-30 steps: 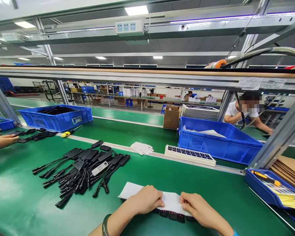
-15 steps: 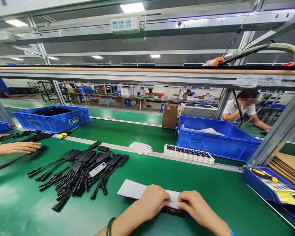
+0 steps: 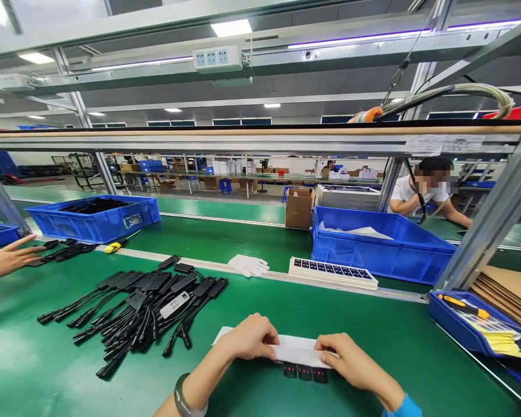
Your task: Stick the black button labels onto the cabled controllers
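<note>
A white strip of sheet (image 3: 296, 350) is pinched between my two hands above the green table. My left hand (image 3: 252, 339) grips its left part, with the strip's far left end showing behind the wrist. Thumb and fingers of my right hand (image 3: 341, 356) close on its right part. Below the strip's front edge show several small black labels (image 3: 304, 372) with red marks. To the left lies a pile of black cabled devices (image 3: 147, 295), with one white-faced device (image 3: 174, 305) on top.
Behind are a white glove (image 3: 248, 264), a stack of label sheets (image 3: 332, 273) and a blue bin (image 3: 382, 243). A blue tray (image 3: 460, 333) holds a yellow-black cutter at right. Another person's hand (image 3: 11, 258) is at far left, near another blue bin (image 3: 93, 220).
My left hand has moved left along the strip, and more of the black labels now shows below it. The other person's hand at the left has drawn back from a black cable.
</note>
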Demonstrator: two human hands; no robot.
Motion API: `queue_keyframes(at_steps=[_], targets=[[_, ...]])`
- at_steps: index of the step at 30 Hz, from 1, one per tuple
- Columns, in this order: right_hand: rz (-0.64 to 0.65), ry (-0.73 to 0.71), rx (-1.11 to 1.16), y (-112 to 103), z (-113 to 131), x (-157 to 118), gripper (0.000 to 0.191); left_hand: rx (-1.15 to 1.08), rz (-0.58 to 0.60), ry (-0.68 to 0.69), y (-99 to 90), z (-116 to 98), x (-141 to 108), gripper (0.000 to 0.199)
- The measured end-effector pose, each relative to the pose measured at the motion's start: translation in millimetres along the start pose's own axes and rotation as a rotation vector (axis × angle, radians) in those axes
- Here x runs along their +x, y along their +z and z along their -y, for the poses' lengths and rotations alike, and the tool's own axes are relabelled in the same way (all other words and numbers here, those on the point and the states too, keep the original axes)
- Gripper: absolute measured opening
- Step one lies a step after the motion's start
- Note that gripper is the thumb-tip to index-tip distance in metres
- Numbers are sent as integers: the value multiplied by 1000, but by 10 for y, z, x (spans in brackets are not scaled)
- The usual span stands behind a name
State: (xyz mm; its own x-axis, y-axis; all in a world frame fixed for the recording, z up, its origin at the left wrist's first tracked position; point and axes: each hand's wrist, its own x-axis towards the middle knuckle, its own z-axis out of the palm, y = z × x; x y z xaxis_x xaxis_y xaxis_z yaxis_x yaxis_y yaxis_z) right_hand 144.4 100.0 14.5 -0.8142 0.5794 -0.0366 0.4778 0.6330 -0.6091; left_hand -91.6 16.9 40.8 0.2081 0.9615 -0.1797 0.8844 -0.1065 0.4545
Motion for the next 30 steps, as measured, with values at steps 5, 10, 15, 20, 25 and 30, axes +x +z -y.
queue_keyframes(at_steps=[5, 10, 15, 20, 25, 30], targets=[[20, 2, 35, -23, -59, 3, 14, 20, -29, -48, 35, 76, -26, 9], [15, 24, 18, -128, -221, -57, 16, -30, 21, -10, -72, 281, -125, 13], [-1, 8, -42, -161, -286, -79, 21, -10, -14, -64, -141, 507, -204, 11], [-50, 23, -36, -156, -346, -83, 15, -59, -57, -57, -118, 575, -184, 16], [-56, 25, 11, -170, -410, -107, 13, -220, -30, -46, -214, 801, -244, 17], [-82, -13, 199, -157, -481, -87, 12, -368, -135, -40, -200, 919, -240, 21]])
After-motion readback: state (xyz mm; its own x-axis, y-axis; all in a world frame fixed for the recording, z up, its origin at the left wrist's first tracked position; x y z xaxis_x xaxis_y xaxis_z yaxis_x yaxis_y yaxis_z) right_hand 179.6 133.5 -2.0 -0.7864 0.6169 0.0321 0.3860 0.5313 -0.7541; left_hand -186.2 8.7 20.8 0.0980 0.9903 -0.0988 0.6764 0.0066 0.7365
